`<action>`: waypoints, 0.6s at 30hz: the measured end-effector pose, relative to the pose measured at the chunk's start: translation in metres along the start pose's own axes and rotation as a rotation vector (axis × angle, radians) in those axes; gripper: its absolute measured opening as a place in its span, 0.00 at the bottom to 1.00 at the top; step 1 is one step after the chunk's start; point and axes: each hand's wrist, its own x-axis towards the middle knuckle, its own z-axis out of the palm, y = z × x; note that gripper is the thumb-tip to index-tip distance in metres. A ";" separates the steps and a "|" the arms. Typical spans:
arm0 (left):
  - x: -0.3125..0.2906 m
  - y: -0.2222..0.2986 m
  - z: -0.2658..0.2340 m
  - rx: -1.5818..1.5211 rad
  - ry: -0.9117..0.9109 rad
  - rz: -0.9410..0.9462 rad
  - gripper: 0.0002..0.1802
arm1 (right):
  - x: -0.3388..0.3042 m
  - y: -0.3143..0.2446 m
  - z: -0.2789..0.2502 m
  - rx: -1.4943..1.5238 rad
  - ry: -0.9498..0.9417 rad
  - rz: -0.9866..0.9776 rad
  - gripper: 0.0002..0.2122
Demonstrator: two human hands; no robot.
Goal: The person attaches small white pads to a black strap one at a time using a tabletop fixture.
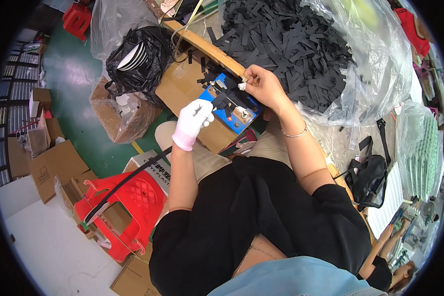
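My left hand (193,123), in a white glove with a pink cuff, is closed at the near left side of a small blue device (239,126). Its fingertips pinch the end of a short black strip (220,101) over the device. My right hand (266,90) is bare apart from a white cover on a fingertip; thumb and fingers are pressed together above the table's wooden edge. What lies between them, if anything, is hidden. Metal parts and a red light show on the device, which sits on a cardboard box (175,81). More black strips lie at its far end.
A big heap of black strips (286,44) lies in clear plastic on the table at right. Left are a black bag (148,52), an open carton (106,111) and a red stool (143,197) with a long black band (128,180). Another person (380,269) works at lower right.
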 end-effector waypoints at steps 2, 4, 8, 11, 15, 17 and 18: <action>0.000 0.006 0.003 -0.024 0.001 0.025 0.08 | -0.001 -0.001 -0.001 0.268 -0.187 0.023 0.06; 0.006 0.009 0.009 -0.029 0.005 0.061 0.07 | -0.001 -0.005 0.001 0.346 -0.192 0.062 0.08; 0.012 0.008 0.017 -0.069 0.004 0.067 0.07 | -0.004 -0.007 0.000 0.526 -0.253 0.050 0.10; 0.014 0.008 0.021 -0.061 0.003 0.074 0.07 | -0.004 -0.006 -0.002 0.476 -0.235 0.049 0.08; 0.009 0.010 0.021 -0.069 0.020 0.084 0.07 | 0.008 0.017 -0.001 0.539 0.137 0.014 0.05; 0.005 0.015 0.019 -0.073 0.026 0.081 0.06 | 0.021 0.038 -0.015 0.642 0.355 -0.028 0.08; 0.003 0.017 0.018 -0.069 0.037 0.067 0.06 | 0.025 0.045 -0.021 0.659 0.468 -0.056 0.10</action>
